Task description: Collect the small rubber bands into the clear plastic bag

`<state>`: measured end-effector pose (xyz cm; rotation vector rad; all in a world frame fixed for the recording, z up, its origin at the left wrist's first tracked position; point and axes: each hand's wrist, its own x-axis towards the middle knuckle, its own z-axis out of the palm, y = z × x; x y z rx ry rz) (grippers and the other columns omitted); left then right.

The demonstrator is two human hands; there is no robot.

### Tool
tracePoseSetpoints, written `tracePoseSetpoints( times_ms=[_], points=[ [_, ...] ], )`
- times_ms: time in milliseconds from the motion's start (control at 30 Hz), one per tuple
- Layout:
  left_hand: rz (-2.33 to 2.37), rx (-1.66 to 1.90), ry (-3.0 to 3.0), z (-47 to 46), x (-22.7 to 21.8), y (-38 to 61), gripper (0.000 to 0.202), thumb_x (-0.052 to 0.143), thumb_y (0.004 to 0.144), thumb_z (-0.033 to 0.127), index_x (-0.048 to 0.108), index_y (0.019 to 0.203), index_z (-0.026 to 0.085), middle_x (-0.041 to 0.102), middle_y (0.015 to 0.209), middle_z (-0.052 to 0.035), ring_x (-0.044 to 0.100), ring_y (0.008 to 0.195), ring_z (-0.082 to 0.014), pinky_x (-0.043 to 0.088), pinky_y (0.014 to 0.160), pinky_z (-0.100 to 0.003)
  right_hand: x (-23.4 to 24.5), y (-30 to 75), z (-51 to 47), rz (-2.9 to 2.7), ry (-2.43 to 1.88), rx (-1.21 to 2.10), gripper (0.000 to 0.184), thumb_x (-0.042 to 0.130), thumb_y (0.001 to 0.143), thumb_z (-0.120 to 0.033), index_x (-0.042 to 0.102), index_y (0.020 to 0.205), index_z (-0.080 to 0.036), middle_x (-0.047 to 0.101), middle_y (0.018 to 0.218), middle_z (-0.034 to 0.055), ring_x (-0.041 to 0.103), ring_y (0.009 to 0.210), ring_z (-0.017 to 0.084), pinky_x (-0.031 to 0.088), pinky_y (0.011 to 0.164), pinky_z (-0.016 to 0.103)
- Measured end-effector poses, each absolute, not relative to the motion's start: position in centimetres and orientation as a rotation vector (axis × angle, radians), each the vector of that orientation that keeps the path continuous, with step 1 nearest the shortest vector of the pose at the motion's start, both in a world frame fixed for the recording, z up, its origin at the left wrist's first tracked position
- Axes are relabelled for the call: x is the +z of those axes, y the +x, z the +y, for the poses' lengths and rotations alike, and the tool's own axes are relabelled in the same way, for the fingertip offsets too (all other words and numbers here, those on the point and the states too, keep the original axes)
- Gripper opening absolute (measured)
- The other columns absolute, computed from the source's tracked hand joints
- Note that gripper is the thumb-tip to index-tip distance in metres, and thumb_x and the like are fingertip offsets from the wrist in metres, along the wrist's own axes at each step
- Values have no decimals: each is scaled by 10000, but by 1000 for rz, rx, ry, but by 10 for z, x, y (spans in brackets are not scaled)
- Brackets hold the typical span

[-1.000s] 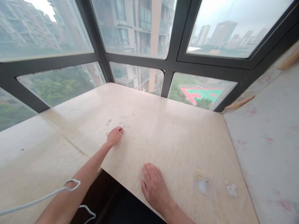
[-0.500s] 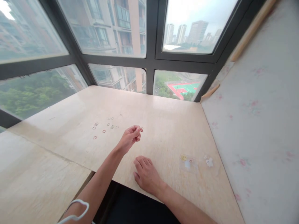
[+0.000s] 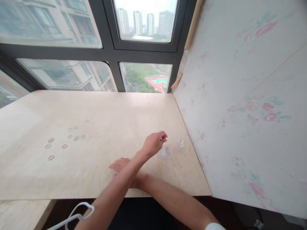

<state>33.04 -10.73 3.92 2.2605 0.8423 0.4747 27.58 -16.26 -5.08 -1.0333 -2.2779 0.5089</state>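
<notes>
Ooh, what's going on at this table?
A person's left arm is crossed over the right one. The left hand, fingers curled, is by a clear packet; I can't tell what it holds. The right hand rests on the table. Small rings lie scattered to the left.

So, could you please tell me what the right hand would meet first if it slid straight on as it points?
The right hand points leftward and slightly away across the table, so probably the scattered rings, perhaps the farther reddish ring; its exact line is hard to judge.
</notes>
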Motion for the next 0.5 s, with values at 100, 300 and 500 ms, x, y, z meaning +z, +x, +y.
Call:
tracePoseSetpoints(
  times_ms=[100,300,500],
  points=[
    [829,374,2372,-110,34,337,138,562,854,166,656,944,211,703,861,-30,630,797,-182,469,724,-295,-57,274,-159,-2282,-1055,540,333,541,885,-285,487,1200,-191,609,1189,70,516,1105,227,396,934,349],
    [805,274,2475,-114,26,341,165,543,861,172,671,959,202,686,840,-47,622,801,-191,473,720,-304,-67,269,-154,-2288,-1067,475,337,536,882,-277,514,1209,-199,625,1179,59,527,1109,208,410,928,334],
    [793,457,2372,-114,24,322,150,529,870,176,655,948,202,688,850,-37,612,808,-183,468,753,-313,-47,279,-160,-2316,-1005,476,333,540,893,-221,514,1213,-134,621,1178,87,529,1133,206,414,975,338]
  ],
)
